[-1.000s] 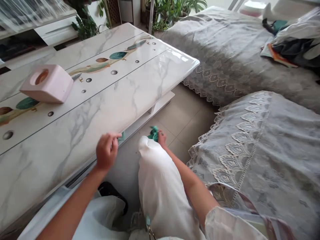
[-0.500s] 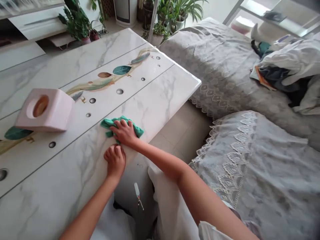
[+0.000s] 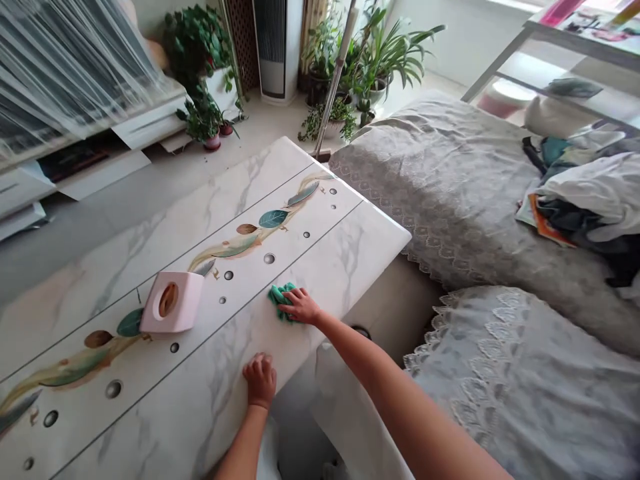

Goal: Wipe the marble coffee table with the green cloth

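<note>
My right hand presses a bunched green cloth flat onto the white marble-look coffee table, near its front edge. My left hand rests on that front edge closer to me, its fingers curled against the tabletop with nothing in them. A pink tissue box sits on the table to the left of the cloth, beside a painted leaf pattern.
A sofa with grey lace covers runs along the right, with a pile of clothes on it. Potted plants, a mop handle and a white cabinet stand beyond the table. A narrow tiled gap separates table and sofa.
One second ago both hands were below the table edge by the floor, the right holding the cloth. The right hand brought the cloth onto the tabletop, the left settled on the edge, and the view rose.
</note>
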`<move>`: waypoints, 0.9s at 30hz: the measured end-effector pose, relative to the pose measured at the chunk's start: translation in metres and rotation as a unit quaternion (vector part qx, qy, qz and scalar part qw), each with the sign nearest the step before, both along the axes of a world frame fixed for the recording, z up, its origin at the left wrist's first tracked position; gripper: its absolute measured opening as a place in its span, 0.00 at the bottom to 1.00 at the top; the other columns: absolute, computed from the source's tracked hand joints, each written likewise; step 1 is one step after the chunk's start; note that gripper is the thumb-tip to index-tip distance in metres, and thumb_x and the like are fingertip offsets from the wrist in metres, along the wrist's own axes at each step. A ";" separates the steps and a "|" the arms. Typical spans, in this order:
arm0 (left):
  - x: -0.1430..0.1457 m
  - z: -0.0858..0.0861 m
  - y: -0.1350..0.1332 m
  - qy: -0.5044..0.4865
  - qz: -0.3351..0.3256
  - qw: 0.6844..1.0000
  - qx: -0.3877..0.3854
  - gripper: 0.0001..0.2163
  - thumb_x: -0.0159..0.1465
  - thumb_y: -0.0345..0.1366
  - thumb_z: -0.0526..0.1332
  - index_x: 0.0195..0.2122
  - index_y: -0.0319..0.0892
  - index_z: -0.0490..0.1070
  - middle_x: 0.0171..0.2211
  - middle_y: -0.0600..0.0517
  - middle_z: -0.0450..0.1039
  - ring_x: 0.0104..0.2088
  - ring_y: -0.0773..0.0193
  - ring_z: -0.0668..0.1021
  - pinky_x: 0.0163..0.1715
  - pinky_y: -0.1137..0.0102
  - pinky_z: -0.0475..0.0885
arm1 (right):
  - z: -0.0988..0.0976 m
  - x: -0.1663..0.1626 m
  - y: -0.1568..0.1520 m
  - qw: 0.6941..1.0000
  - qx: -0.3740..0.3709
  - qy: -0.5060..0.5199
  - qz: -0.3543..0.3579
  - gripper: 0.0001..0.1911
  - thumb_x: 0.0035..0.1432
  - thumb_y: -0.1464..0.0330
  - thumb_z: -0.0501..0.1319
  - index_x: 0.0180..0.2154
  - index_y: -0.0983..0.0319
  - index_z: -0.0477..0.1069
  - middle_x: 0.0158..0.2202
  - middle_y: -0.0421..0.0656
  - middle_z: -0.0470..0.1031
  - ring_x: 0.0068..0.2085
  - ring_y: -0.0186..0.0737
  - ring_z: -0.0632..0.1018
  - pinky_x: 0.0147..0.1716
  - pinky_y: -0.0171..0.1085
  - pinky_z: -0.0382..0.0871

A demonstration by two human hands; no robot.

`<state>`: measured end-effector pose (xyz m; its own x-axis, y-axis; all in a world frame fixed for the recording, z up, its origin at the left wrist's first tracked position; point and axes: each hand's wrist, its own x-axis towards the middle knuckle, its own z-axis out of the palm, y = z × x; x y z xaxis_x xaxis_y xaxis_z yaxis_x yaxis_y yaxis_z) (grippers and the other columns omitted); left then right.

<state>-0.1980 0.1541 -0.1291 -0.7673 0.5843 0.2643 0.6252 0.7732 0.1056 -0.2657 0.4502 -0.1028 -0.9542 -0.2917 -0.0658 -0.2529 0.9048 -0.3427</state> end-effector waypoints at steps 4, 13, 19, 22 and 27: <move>0.003 0.012 0.006 -0.070 0.048 0.996 0.028 0.12 0.63 0.29 0.55 0.37 0.46 0.78 0.42 0.42 0.78 0.45 0.52 0.78 0.48 0.55 0.69 | -0.008 0.001 -0.004 0.999 -0.010 -0.013 0.037 0.25 0.63 0.56 0.63 0.62 0.46 0.72 0.66 0.50 0.67 0.59 0.56 0.69 0.54 0.51 0.65; 0.004 0.003 0.002 -0.261 0.201 0.934 0.137 0.08 0.55 0.39 0.58 0.31 0.50 0.77 0.38 0.44 0.78 0.45 0.50 0.78 0.52 0.55 0.69 | -0.015 0.010 -0.004 0.991 0.009 -0.051 0.123 0.27 0.70 0.50 0.54 0.67 0.41 0.64 0.70 0.49 0.61 0.62 0.57 0.68 0.55 0.54 0.65; 0.042 0.037 0.080 -0.204 0.486 0.835 0.159 0.13 0.59 0.42 0.55 0.39 0.44 0.74 0.48 0.37 0.73 0.56 0.41 0.72 0.60 0.41 0.63 | 0.006 0.015 0.045 0.967 0.008 -0.086 0.242 0.28 0.66 0.57 0.62 0.66 0.41 0.66 0.68 0.48 0.64 0.62 0.54 0.69 0.57 0.52 0.67; 0.074 0.050 0.162 -0.129 0.674 0.707 0.171 0.17 0.60 0.45 0.51 0.43 0.41 0.71 0.46 0.32 0.70 0.57 0.30 0.68 0.53 0.31 0.64 | 0.011 0.015 0.096 0.954 -0.004 -0.094 0.284 0.28 0.64 0.57 0.65 0.64 0.40 0.68 0.68 0.46 0.65 0.62 0.54 0.70 0.56 0.52 0.68; 0.133 0.068 0.340 -0.176 0.779 0.550 0.245 0.10 0.55 0.46 0.52 0.33 0.49 0.67 0.30 0.44 0.69 0.46 0.32 0.77 0.47 0.37 0.72 | 0.016 0.011 0.236 0.960 0.018 -0.116 0.253 0.21 0.67 0.61 0.63 0.59 0.41 0.74 0.67 0.44 0.66 0.62 0.53 0.70 0.57 0.51 0.68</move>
